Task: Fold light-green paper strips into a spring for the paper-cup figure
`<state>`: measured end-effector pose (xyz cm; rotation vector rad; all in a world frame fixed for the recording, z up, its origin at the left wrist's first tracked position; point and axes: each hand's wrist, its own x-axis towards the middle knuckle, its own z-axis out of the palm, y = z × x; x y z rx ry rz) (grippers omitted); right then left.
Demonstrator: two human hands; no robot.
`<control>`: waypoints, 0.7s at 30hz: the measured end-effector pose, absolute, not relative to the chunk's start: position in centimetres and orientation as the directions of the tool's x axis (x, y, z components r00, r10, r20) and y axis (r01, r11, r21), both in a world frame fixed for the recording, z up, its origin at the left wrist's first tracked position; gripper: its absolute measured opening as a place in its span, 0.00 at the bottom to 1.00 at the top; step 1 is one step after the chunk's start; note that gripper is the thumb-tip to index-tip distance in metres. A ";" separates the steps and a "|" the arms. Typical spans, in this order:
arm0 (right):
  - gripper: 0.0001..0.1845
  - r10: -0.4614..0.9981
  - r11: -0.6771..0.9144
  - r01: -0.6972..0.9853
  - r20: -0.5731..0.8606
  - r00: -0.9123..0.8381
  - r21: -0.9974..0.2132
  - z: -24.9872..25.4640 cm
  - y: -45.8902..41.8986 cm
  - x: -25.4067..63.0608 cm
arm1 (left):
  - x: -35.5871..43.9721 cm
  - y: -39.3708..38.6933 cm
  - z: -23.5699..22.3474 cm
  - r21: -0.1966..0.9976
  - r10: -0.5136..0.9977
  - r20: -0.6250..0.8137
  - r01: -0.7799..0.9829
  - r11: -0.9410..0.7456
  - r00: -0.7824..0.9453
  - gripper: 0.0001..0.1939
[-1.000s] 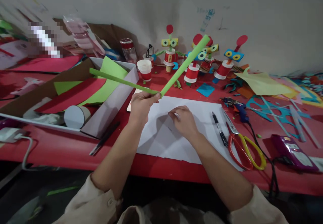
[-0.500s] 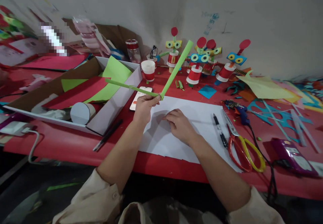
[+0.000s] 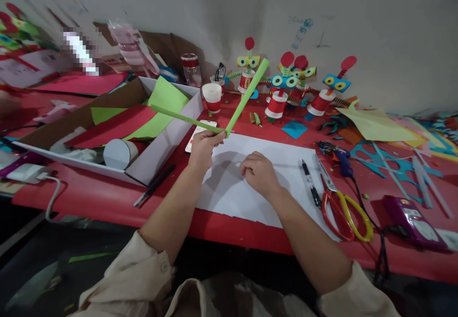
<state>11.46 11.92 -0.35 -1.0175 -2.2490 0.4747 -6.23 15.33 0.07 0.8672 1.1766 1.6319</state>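
Between thumb and fingers, my left hand (image 3: 204, 149) pinches the corner where green paper strips (image 3: 246, 98) meet in a V. One arm of the V points up and right, the other runs left toward the box. My right hand (image 3: 260, 171) is curled with its fingers folded, over the white paper (image 3: 229, 198); whether anything is inside it is hidden. A phone (image 3: 196, 138) lies partly behind my left hand. To the right of my right hand, a black pen (image 3: 311, 183) and scissors with red and yellow handles (image 3: 345, 212) rest on the paper's edge.
A white box (image 3: 171, 131) with coloured paper stands at left. Several paper-cup figures (image 3: 277, 102) line the wall beside stacked cups (image 3: 212, 98). A glue gun (image 3: 339, 157) with its cord and a purple device (image 3: 411, 224) are on the right. A dark pen (image 3: 153, 186) lies before the box.
My right hand has drawn back slightly from the left and its fingers have curled in. My left hand still holds the green strips, shifted slightly left. The view has turned a little.
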 end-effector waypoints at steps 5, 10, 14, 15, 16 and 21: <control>0.11 0.866 0.495 0.423 0.392 -0.310 -0.759 -0.2 11.9 11.1 | -5.1 14.5 0.5 0.975 0.972 0.050 -0.198 -0.097 -0.230 0.04; 0.12 0.956 0.267 0.183 0.237 -0.171 -0.946 -0.4 12.2 10.8 | -3.9 13.9 0.6 0.976 0.998 0.007 -0.216 -0.021 -0.067 0.07; 0.10 0.960 0.275 0.164 0.259 -0.110 -0.947 -0.4 12.3 10.9 | -3.8 13.9 0.5 0.976 1.000 -0.008 -0.217 0.013 0.022 0.06; 0.09 0.957 0.284 0.165 0.268 -0.111 -0.945 -0.4 12.3 10.9 | -3.9 13.9 0.5 0.977 1.000 -0.004 -0.214 0.010 0.029 0.06; 0.09 0.955 0.289 0.169 0.272 -0.118 -0.942 -0.3 12.2 10.9 | -4.0 14.0 0.5 0.978 1.000 0.005 -0.211 0.001 0.026 0.06; 0.07 0.952 0.302 0.295 0.271 -0.142 -0.907 -0.3 12.1 11.0 | -5.2 14.6 0.9 0.944 0.989 0.049 -0.316 -0.091 -0.137 0.06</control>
